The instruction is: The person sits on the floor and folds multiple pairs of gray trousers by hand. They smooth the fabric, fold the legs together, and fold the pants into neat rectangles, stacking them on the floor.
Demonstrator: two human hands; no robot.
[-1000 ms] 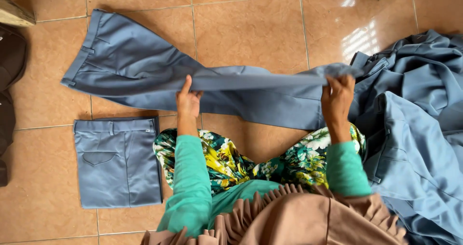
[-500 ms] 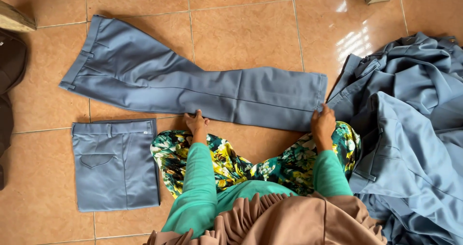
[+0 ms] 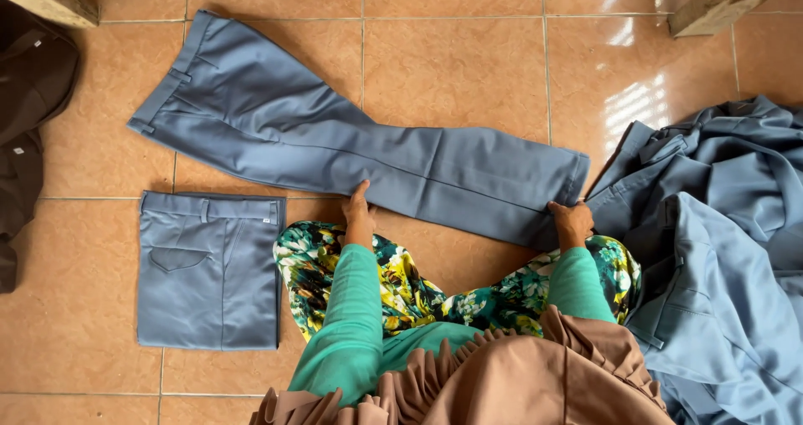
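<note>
We find the left hand (image 3: 360, 212) pressed flat, fingers extended, on the near edge of the laid-out trousers (image 3: 351, 153), about midway along the leg; it grips nothing. The right hand (image 3: 571, 222) rests at the hem end of the same garment, fingers curled over the near corner of the cuff; whether it pinches the cloth or merely pins it we cannot tell from this view. The trousers lie flat on the tiled floor (image 3: 452, 65), legs stacked one upon the other, waistband to the far left, hem to the right, running at a slight diagonal just ahead of the person's knees. We judge the fabric light, soft and limp, smooth enough to slide on the glossy tiles, with no stiffness beyond the waistband and the pressed crease; it is best taken at the waistband, the hem corners or along the folded edge, where the layers stay together. Just beside the left forearm lies a folded pair (image 3: 209, 266) of the same grey-blue cloth, squared off. To the right, near the right hand, sits a loose heap of similar garments (image 3: 719, 249). A dark brown garment (image 3: 29, 107) lies at the far left.
</note>
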